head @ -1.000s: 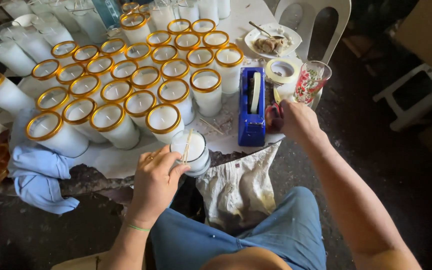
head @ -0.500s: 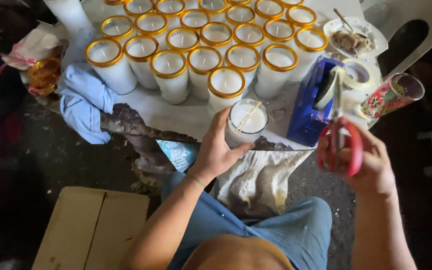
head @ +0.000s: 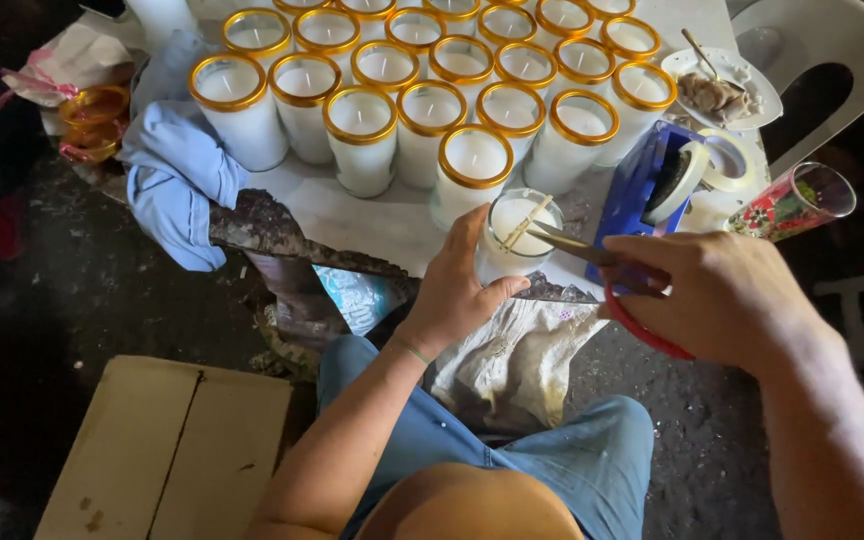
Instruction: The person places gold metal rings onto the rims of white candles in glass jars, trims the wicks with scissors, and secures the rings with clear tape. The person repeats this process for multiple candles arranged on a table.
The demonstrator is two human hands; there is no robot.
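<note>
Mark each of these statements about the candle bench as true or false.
1. The left hand grips the rimless candle glass. True.
2. The right hand holds a screwdriver. False: it holds red-handled scissors.
3. The scissor tips point at the stick in that glass. True.
4. The blue cloth lies right of the candles. False: it lies to their left.
5. The gold-rimmed candles stand in rows. True.

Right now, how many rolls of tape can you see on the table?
2 tape rolls: one upright in the blue dispenser, one lying flat just right of it. Others may be hidden.
</note>
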